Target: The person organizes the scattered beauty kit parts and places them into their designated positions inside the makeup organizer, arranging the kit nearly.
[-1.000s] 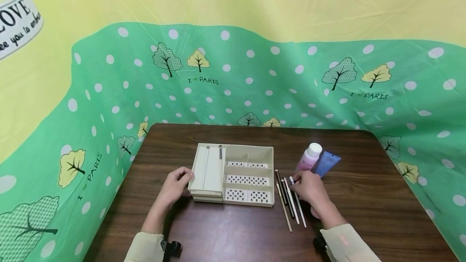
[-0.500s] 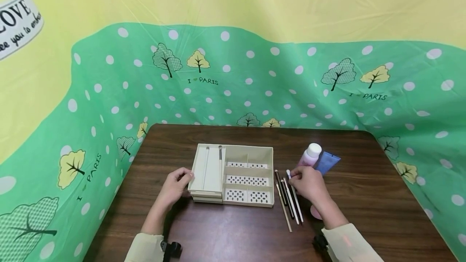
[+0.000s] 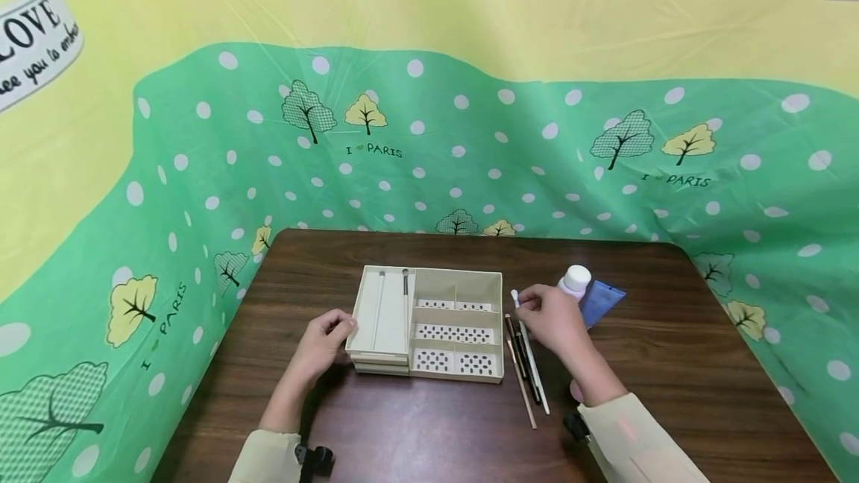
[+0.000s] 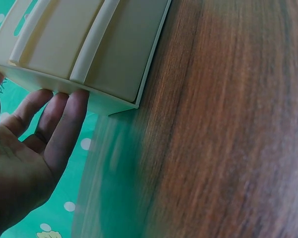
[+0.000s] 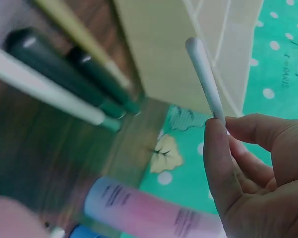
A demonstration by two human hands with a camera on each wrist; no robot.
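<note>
Pinching a slim, pale stick between thumb and forefinger, a person's right hand works beside a cream-coloured organiser on a dark, wood-grained worktop. The right grip is drawn in tight on the stick, whose smooth, rounded end juts free of the fingertips just outside the organiser's right wall; the hand hides where the rest of it runs.

At the opposite side, the left hand rests its fingertips against the organiser's flat, matte left wall, that grip loosely bent rather than wrapped around anything.

Boxy and straight-edged, the organiser has square and oblong compartments at its right, their floors patterned with dark ovals. A shallow tray section at its left carries a thin pale rod and a dark-tipped brush, lying nearly parallel. Two rounded ridges cross its front.

Under the right hand lies a narrow bundle: a slender tan stick, glossy black handles and a smooth white handle. Beyond stand a pink bottle with a white cap and a flat-ended blue tube. Creased green-and-yellow cloth, printed with dots and trees, hangs behind.
</note>
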